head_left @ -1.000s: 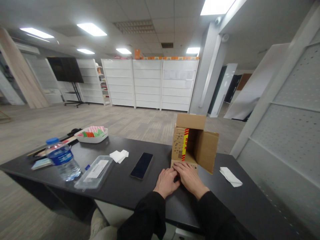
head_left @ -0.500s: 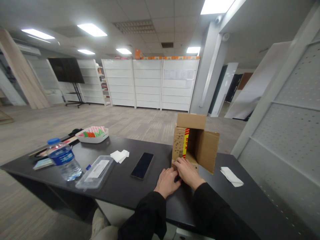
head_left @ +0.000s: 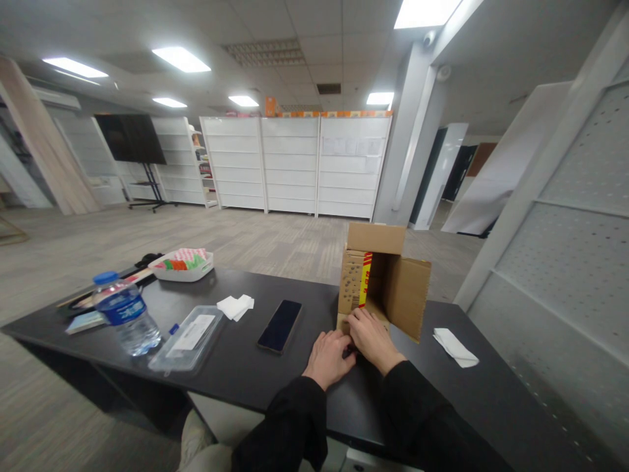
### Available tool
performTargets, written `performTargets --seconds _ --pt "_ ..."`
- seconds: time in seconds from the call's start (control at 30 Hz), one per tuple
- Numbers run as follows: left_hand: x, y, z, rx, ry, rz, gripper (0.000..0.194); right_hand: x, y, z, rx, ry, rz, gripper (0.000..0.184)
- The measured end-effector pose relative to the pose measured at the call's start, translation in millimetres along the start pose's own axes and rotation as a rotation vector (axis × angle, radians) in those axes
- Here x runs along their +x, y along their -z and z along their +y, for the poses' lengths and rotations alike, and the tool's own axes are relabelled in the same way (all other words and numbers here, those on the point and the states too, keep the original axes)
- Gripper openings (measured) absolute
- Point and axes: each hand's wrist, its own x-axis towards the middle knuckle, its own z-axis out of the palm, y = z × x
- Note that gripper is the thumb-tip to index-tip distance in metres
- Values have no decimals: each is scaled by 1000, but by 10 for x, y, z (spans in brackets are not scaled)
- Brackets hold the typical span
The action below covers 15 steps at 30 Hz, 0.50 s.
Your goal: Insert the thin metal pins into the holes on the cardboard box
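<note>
On the black desk, a cardboard box [head_left: 351,282] rests on its side with its mouth facing me. Its top flap stands up and its right flap swings outward; a yellow and red strip runs down the inner edge. My right hand [head_left: 372,339] bends its fingers over the lower flap at the mouth. Close against it, my left hand [head_left: 328,357] has curled fingers at the front left corner of that flap. Both hands cover most of the lower flap, and their fingertips are partly hidden.
Left of my hands lie a phone [head_left: 280,326], folded white tissue [head_left: 236,306], a clear plastic case [head_left: 189,341] and a water bottle [head_left: 126,314]. A white basket [head_left: 184,273] with colourful packets sits farther back. Another tissue [head_left: 455,347] lies right, near a perforated panel [head_left: 580,262].
My right hand has shifted slightly to the right along the box's lower flap. The left hand and the box stay almost where they were.
</note>
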Motion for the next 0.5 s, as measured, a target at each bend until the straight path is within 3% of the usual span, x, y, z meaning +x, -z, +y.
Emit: performTargets --seconds 0.23,0.5 --pt "-7 -10 -14 -28 -22 29 12 -53 23 32 -16 -22 -28 25" --pt "-11 -5 -12 -66 -18 33 14 -88 -65 115 -56 -57 25 20"
